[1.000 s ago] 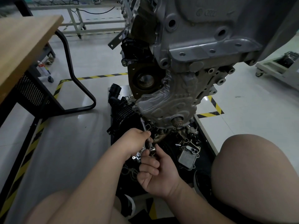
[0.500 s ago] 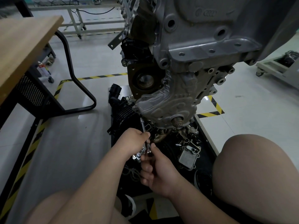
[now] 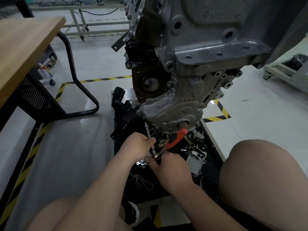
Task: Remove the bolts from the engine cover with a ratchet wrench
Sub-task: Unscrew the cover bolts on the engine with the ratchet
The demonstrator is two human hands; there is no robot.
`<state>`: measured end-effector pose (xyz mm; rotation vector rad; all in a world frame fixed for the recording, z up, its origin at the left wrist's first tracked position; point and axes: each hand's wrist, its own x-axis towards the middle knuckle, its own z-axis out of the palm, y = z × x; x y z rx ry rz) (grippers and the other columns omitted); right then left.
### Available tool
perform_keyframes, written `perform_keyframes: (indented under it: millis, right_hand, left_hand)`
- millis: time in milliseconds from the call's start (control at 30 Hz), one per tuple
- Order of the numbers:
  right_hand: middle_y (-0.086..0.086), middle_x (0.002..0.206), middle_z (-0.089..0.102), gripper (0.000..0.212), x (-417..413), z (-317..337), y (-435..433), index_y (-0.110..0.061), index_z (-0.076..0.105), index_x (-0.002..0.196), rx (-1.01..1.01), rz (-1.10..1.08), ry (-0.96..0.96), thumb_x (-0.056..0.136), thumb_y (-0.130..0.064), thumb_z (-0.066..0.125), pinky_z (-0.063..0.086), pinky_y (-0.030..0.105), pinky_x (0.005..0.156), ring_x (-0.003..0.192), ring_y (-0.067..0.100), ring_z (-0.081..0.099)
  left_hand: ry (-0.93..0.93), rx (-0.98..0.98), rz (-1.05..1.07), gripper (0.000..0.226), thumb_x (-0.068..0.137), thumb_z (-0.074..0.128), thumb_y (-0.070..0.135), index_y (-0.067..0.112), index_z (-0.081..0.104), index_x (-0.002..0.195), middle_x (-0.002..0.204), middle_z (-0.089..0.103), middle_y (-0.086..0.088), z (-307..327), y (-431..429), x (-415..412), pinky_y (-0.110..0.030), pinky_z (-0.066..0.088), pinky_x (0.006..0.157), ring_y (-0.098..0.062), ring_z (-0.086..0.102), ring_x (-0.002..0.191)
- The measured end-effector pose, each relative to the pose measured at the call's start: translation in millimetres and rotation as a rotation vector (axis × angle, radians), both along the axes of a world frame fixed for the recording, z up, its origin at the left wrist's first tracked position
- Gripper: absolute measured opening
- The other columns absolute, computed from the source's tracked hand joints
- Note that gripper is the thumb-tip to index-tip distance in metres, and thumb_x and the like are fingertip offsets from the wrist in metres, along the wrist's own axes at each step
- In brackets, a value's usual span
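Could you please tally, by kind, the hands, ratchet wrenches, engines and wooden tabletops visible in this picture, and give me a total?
Bare hands: 2, left hand and right hand
Orange-handled steel ratchet wrench: 1
Grey cast-metal engine: 1
Light wooden tabletop: 1
Total: 5

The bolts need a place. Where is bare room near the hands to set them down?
Free: the grey floor between the black mat and the striped tape, left of the left hand; also the wooden tabletop. Crowded: the mat under the engine cover, with a metal plate, small parts and a chain beside the right hand holding the ratchet wrench.
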<state>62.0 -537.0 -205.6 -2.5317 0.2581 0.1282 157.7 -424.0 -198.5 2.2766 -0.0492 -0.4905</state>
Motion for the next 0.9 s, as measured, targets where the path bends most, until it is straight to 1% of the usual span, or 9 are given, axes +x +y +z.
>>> perform_keyframes:
  millis: [67,133,200,300,400,500,700,833,900]
  right_hand:
    - [-0.006,0.052,0.049,0.051,-0.3,-0.3,0.3,-0.021,0.042,0.058,0.218,-0.056,0.032,0.089,-0.06,0.052,0.033,0.026,0.045,0.047,0.01,0.048]
    - [0.0,0.046,0.053,0.056,-2.6,0.8,1.0,-0.011,0.05,0.055,0.57,-0.122,0.081,0.093,-0.052,0.052,0.039,0.026,0.045,0.039,0.012,0.048]
    - [0.003,0.047,0.056,0.057,-3.7,3.7,2.7,-0.007,0.06,0.065,0.827,-0.19,0.16,0.096,-0.052,0.046,0.042,0.027,0.045,0.039,0.014,0.05]
    - [0.004,0.049,0.05,0.055,-4.8,4.5,8.0,-0.007,0.062,0.081,1.299,-0.355,0.341,0.097,-0.056,0.043,0.037,0.027,0.048,0.039,0.016,0.043]
    - [-0.003,0.046,0.039,0.049,-4.5,5.7,11.1,-0.013,0.061,0.069,1.765,-0.443,0.52,0.089,-0.057,0.05,0.035,0.022,0.045,0.036,0.011,0.032]
    - [-0.006,0.042,0.04,0.042,-6.3,5.0,13.4,-0.012,0.063,0.066,2.079,-0.411,0.59,0.084,-0.049,0.055,0.037,0.021,0.043,0.033,0.009,0.034]
    - [-0.005,0.04,0.038,0.055,-6.7,-0.1,16.6,-0.011,0.062,0.067,2.285,-0.419,0.641,0.094,-0.054,0.041,0.036,0.02,0.042,0.03,0.011,0.034]
    - [-0.005,0.04,0.038,0.051,-5.8,4.6,15.6,-0.014,0.059,0.066,2.135,-0.398,0.636,0.09,-0.057,0.044,0.035,0.02,0.042,0.03,0.01,0.033]
    - [-0.006,0.041,0.036,0.051,-5.5,7.8,15.1,-0.015,0.058,0.065,2.015,-0.408,0.632,0.087,-0.059,0.045,0.034,0.021,0.041,0.031,0.009,0.03]
  left_hand:
    - [0.012,-0.01,0.0,0.046,0.09,0.061,0.04,0.015,0.067,0.053,0.036,0.042,0.01,0.7,0.4,-0.6,-0.017,0.03,0.038,-0.005,0.039,0.034]
    - [0.041,-0.043,0.006,0.051,0.092,0.059,0.039,0.023,0.063,0.044,0.031,0.041,0.01,1.6,-0.1,-1.4,-0.015,0.029,0.035,-0.002,0.038,0.029]
    - [0.097,-0.109,0.029,0.045,0.093,0.058,0.039,0.018,0.062,0.053,0.031,0.037,0.01,1.9,-0.3,-0.9,-0.013,0.026,0.034,-0.005,0.034,0.026]
    - [0.174,-0.171,0.059,0.044,0.093,0.056,0.04,0.012,0.062,0.06,0.036,0.036,0.008,2.5,-0.3,0.4,-0.011,0.023,0.032,-0.007,0.03,0.027]
    - [0.222,-0.179,0.052,0.042,0.094,0.054,0.041,0.02,0.067,0.06,0.047,0.045,0.002,3.6,-1.7,-0.1,-0.013,0.024,0.033,-0.007,0.032,0.03]
    - [0.243,-0.165,0.037,0.041,0.095,0.052,0.042,0.02,0.067,0.064,0.056,0.051,-0.003,5.4,-2.6,-1.1,-0.014,0.024,0.034,-0.009,0.036,0.038]
    - [0.214,-0.147,0.032,0.04,0.093,0.054,0.044,0.023,0.066,0.061,0.06,0.06,-0.001,4.9,-2.2,-2.5,-0.017,0.028,0.039,-0.013,0.049,0.05]
    - [0.157,-0.144,0.033,0.046,0.091,0.058,0.042,0.029,0.066,0.047,0.046,0.05,0.003,3.4,-1.4,-1.8,-0.013,0.026,0.034,-0.005,0.038,0.032]
    - [0.133,-0.148,0.028,0.043,0.089,0.059,0.042,0.03,0.066,0.049,0.051,0.05,-0.001,2.8,-0.5,-1.4,-0.017,0.031,0.038,-0.009,0.04,0.036]
